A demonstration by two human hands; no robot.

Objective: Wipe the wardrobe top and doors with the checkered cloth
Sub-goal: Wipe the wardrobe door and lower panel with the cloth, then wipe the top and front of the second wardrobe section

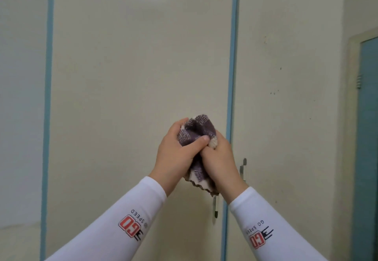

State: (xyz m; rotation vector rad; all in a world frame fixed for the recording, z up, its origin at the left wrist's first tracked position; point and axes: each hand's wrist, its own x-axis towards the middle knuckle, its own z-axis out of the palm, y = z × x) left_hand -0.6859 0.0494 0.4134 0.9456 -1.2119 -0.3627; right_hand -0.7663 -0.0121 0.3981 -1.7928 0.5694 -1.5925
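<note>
Bunching is what appears to be in hand: the checkered cloth [197, 137] is held crumpled between the left hand [176, 156] and the right hand [219, 162], both of which are closed around it in front of the wardrobe doors. The left thumb is pressed across the upper fold, while the right fingers are wrapped about the lower part, from which a scalloped edge is left hanging. The cloth is kept clear of the panel; no contact with the middle door [139, 80] can be made out. Two metal handles [243, 168] are seen just behind and below the hands, on either side of the blue strip [232, 76] that divides the middle door from the right door [286, 97].

Several slips may be feared from here. If the cloth is pressed to the door as a tight ball, only a small patch would be wiped and streaks could be left. The dangling edge might be caught on a handle (both sit very near). The wardrobe top is not in view, so a blind reach upward would be needed.
</note>
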